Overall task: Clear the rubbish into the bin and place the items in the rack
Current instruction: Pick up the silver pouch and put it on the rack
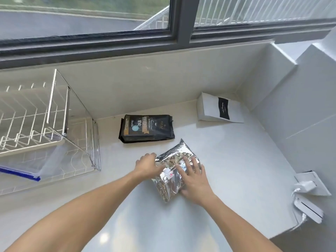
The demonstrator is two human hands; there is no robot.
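Centre-frame, foil pouch (pixel 173 170) lies diagonally, long axis toward upper right; left hand (pixel 148 165) fingers curled on its left edge, right hand (pixel 193 176) fingers spread flat on top, rack (pixel 45 128) far left.

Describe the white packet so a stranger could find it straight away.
Start at the window, then follow the counter to its far right corner. The white packet lies there, the only white one, with a black label, apart from the black packet and the silver pouch.
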